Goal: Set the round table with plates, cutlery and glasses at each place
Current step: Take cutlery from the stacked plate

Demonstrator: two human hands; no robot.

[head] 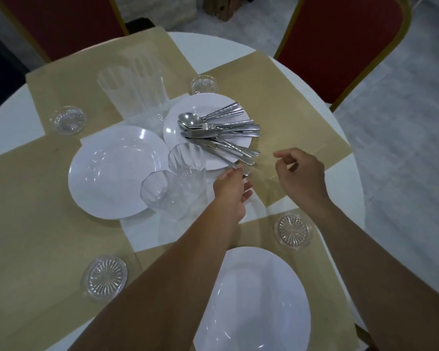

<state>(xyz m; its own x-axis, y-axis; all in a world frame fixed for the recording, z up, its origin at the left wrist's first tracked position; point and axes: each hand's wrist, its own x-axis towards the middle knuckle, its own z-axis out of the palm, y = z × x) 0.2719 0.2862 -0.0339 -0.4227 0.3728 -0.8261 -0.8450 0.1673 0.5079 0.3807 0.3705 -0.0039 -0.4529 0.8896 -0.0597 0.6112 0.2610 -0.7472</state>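
Note:
A white plate near the table's middle carries a pile of steel cutlery. My left hand pinches the handle end of one piece at the plate's near edge. My right hand hovers just right of the pile, fingers loosely curled, holding nothing. Two clear glasses stand by the plates, and a taller clear glass stack stands behind. An empty white plate lies left of them. Another white plate sits on the near mat.
Tan placemats cover the round white table. Clear glass coasters lie at the places. Two red chairs stand at the far side.

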